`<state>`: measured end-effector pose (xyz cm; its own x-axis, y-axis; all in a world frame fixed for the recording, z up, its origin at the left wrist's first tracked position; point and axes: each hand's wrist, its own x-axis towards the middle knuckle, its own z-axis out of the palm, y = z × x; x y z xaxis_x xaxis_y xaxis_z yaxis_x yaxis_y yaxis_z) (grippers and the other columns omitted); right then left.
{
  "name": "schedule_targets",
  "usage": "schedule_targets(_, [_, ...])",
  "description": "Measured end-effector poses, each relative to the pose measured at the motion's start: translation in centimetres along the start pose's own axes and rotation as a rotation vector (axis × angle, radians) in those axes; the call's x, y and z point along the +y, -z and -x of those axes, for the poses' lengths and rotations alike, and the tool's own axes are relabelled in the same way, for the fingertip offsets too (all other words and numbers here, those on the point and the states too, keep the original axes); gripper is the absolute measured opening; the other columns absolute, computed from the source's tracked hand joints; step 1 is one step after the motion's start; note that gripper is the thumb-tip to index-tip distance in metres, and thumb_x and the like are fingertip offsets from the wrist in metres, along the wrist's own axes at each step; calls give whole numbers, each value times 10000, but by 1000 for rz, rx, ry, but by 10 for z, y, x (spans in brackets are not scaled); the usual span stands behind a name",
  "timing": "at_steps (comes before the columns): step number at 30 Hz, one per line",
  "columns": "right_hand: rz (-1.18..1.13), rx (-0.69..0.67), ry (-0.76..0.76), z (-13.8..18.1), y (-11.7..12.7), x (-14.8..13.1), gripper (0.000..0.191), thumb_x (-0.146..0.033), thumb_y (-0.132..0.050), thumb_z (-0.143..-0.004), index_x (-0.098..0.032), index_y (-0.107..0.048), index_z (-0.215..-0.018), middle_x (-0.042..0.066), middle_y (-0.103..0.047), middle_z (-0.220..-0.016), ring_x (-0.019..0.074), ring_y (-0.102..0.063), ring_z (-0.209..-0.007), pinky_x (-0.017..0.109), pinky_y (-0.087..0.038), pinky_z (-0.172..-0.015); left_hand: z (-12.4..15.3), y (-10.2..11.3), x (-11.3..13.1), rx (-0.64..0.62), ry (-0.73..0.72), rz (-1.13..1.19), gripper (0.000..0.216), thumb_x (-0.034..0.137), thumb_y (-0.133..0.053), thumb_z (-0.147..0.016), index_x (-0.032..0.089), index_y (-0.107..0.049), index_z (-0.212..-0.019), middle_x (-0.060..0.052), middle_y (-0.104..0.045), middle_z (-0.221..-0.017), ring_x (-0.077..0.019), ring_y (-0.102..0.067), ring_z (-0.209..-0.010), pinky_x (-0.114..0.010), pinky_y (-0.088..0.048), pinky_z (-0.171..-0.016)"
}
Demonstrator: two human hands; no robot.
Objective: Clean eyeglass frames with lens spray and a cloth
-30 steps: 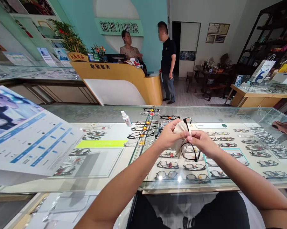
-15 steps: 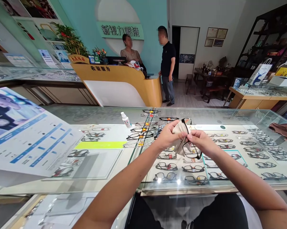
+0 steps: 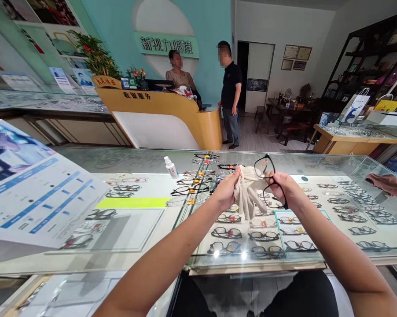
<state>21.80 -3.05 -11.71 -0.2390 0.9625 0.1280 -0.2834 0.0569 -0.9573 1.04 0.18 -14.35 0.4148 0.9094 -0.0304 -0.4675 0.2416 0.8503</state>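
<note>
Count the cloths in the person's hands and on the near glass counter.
2: a beige cloth held in the left hand, and a brown cloth at the right end of the glass counter. Others may be hidden from this view.

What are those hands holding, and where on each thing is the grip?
The left hand holds a pale cloth near its top; the right hand holds black glasses near the bridge, between the lenses.

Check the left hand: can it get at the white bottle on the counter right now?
Probably yes: only low-lying glasses sit between the left hand and the bottle, and the hand could likely pass over them. It holds a cloth, though, so its grip may need freeing first.
</note>
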Motion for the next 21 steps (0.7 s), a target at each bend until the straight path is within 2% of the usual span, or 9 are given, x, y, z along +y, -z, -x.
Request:
schedule_targets(5, [-44,17,59,-5,12,-8,503,-617,-959,-703,-217,-665,-790,-1,-530,-790,138,-446,-707,296,-460,-687,-3,2,0,57,100,127,436,558,-787,-942,126,-757,-997,-85,-784,-833,-250,-792,-864,-337,-658,-789])
schedule_targets(10, [224,66,143,-2,10,-12,588,-763,-902,-686,-231,-671,-780,45,-647,-871,211,-587,-846,372,-502,-824,-4,1,1,50,61,210,312,422,-732,-1011,119,-762,-1074,-108,-809,-963,-241,-795,-951,-346,-651,-891])
schedule_targets(13, [514,102,297,3,6,-13,568,-779,-810,-801,-240,-637,-753,53,-681,-860,240,-622,-867,402,-492,-858,-3,-2,4,68,6,244,268,342,-645,-1065,107,-763,-1113,-124,-810,-1036,-227,-783,-989,-344,-631,-944])
schedule_targets(17, [1167,130,519,6,1,-1,445,-620,-610,-1042,-235,-678,-828,92,-731,-887,277,-627,-911,444,-442,-908,-1,-7,7,81,-44,267,234,274,-608,-1081,108,-774,-1077,-113,-806,-1046,-196,-766,-970,-310,-609,-939])
schedule_targets(19, [1442,106,549,5,-2,8,385,-503,-565,-1091,-221,-706,-871,116,-752,-939,290,-628,-959,448,-428,-924,1,-10,6,98,-37,270,255,253,-580,-1093,110,-775,-1016,-99,-801,-986,-174,-757,-904,-289,-608,-886])
schedule_targets(21, [1618,86,543,4,-4,16,331,-407,-553,-1106,-206,-723,-905,127,-759,-982,287,-620,-977,443,-427,-933,1,-11,5,105,-26,256,254,259,-602,-1085,114,-773,-967,-87,-793,-929,-162,-745,-845,-278,-605,-843])
